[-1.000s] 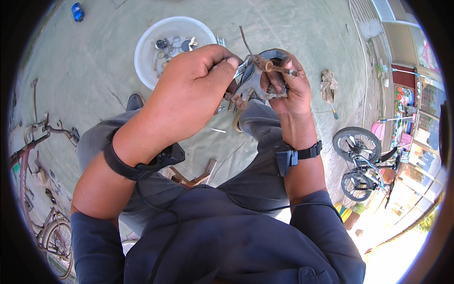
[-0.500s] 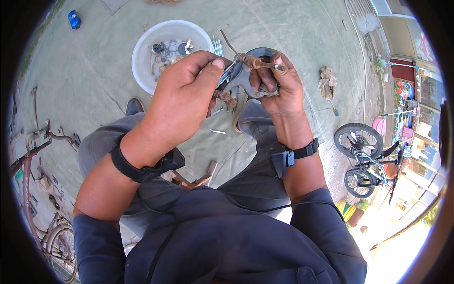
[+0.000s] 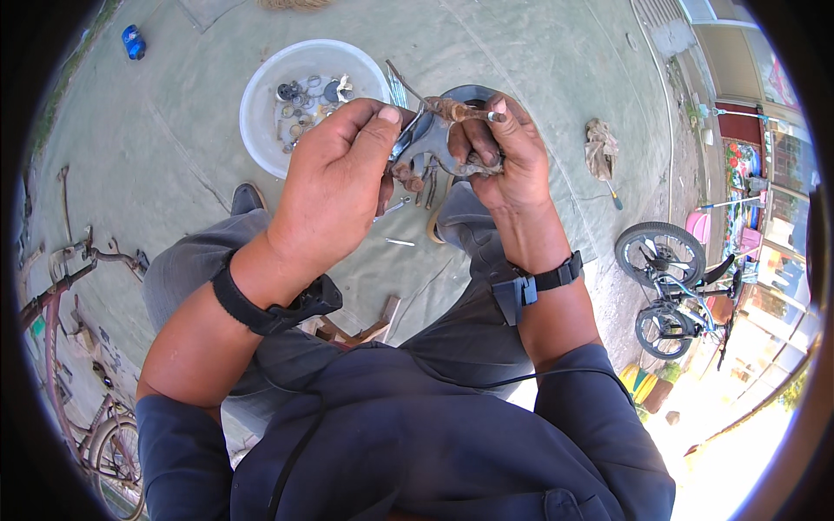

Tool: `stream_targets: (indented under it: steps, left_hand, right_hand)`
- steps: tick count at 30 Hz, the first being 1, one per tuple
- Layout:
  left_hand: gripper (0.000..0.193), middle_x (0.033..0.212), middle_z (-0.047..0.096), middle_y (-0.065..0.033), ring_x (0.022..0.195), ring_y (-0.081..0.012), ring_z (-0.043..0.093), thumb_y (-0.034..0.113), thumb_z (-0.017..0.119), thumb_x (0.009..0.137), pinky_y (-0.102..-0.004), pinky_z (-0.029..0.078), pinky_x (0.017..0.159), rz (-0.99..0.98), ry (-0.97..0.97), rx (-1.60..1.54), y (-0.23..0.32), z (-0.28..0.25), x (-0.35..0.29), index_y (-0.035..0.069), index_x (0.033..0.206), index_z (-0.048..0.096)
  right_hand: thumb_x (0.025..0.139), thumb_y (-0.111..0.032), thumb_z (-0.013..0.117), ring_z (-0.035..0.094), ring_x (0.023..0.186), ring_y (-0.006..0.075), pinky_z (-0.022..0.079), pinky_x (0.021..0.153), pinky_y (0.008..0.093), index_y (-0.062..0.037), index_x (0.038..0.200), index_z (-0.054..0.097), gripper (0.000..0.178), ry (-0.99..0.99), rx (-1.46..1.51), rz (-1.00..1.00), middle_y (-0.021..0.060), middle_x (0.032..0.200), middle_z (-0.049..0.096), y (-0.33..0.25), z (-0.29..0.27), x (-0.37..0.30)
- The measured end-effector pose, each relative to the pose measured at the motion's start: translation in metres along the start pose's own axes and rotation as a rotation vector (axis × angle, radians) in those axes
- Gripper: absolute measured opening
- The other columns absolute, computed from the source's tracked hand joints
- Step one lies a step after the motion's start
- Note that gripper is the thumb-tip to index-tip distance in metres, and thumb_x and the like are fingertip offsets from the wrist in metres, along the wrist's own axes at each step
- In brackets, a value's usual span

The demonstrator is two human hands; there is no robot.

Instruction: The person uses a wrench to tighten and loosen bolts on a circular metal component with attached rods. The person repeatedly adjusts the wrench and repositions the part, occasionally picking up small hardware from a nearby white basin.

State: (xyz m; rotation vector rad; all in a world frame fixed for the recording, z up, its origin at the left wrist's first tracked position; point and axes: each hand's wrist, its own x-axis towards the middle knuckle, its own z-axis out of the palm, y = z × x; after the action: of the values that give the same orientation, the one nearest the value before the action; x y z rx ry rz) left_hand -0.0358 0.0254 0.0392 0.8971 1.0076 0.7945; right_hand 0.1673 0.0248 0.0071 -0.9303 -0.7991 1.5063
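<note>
Above my knees, both hands hold a rusty, grease-stained metal part (image 3: 439, 139) with a grey curved plate, a brown rod-like upper piece and a thin bent arm sticking up. My right hand (image 3: 516, 165) is closed round its right side, thumb on the end of the rusty rod and dirty fingers behind the plate. My left hand (image 3: 334, 169) is closed at its left side, thumb pressed on top. Beside the left fingertips a slim silvery-blue piece (image 3: 407, 139) shows, mostly hidden, and I cannot make out its kind.
Beyond my hands stands a white basin (image 3: 252, 104) with rings and small metal parts in it. A dark round dish (image 3: 469, 92) sits behind the part. Small tools lie between my feet. A rag (image 3: 600, 149), a screwdriver (image 3: 615, 198), bicycles (image 3: 660, 253) and a blue can (image 3: 133, 42) lie around.
Both hands and the rusty metal part have shifted slightly left. The right thumb has moved lower along the rod's end. Both grips hold on.
</note>
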Motion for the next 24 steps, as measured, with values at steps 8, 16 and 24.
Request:
stream_targets:
  steps: [8, 16, 24]
  left_hand:
    - [0.030, 0.081, 0.062, -0.0014, 0.057, -0.0048, 0.050, 0.029, 0.049, 0.105, -0.0204, 0.037, 0.049, -0.009, -0.113, 0.101, 0.007, -0.010, 0.003, 0.003, 0.113, 0.064]
    - [0.027, 0.080, 0.062, -0.0008, 0.054, -0.0031, 0.045, 0.024, 0.052, 0.103, -0.0195, 0.036, 0.048, 0.005, -0.205, 0.227, 0.018, -0.018, 0.008, 0.002, 0.114, 0.064]
    - [0.028, 0.080, 0.062, -0.0007, 0.054, -0.0031, 0.045, 0.023, 0.052, 0.102, -0.0195, 0.036, 0.048, 0.002, -0.218, 0.307, 0.022, -0.020, 0.010, 0.002, 0.117, 0.064]
  right_hand:
    - [0.095, -0.037, 0.066, 0.056, 0.056, 0.0176, 0.046, 0.057, 0.0304, -0.0040, 0.084, 0.061, 0.035, -0.053, -0.066, 0.035, 0.0007, 0.057, 0.046, -0.006, -0.008, 0.000]
    - [0.094, -0.037, 0.068, 0.057, 0.056, 0.0168, 0.045, 0.056, 0.0301, 0.0015, 0.103, 0.068, 0.039, -0.106, -0.109, 0.087, 0.0004, 0.057, 0.047, -0.017, -0.013, 0.001]
    - [0.094, -0.035, 0.068, 0.057, 0.056, 0.0174, 0.045, 0.057, 0.0306, 0.0013, 0.106, 0.068, 0.039, -0.097, -0.122, 0.101, 0.0006, 0.057, 0.048, -0.016, -0.015, 0.003]
